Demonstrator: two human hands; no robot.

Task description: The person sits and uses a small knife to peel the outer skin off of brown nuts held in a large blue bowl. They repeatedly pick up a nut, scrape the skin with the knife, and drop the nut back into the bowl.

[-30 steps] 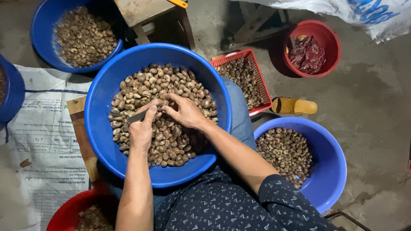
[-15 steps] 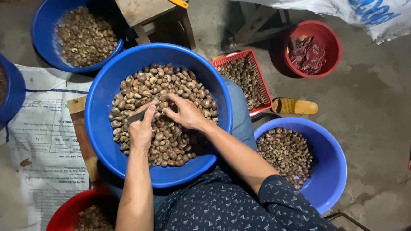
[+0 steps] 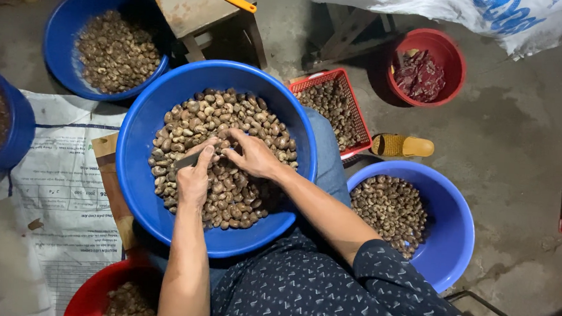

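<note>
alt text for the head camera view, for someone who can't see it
Seen from above, a person's left hand, holding a small dark tool, and right hand meet over a big blue basin of brown nuts on their lap. More blue basins, red bowls and a red basket of nuts stand around on the concrete floor.

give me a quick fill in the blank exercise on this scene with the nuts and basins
1. Both hands work over the big ____ basin of nuts on the lap.
2. The left hand grips a small ____.
3. The basket of nuts is ____.
4. A yellow ____ lies on the floor beside the basket.

Missing: blue; knife; red; sandal
</note>
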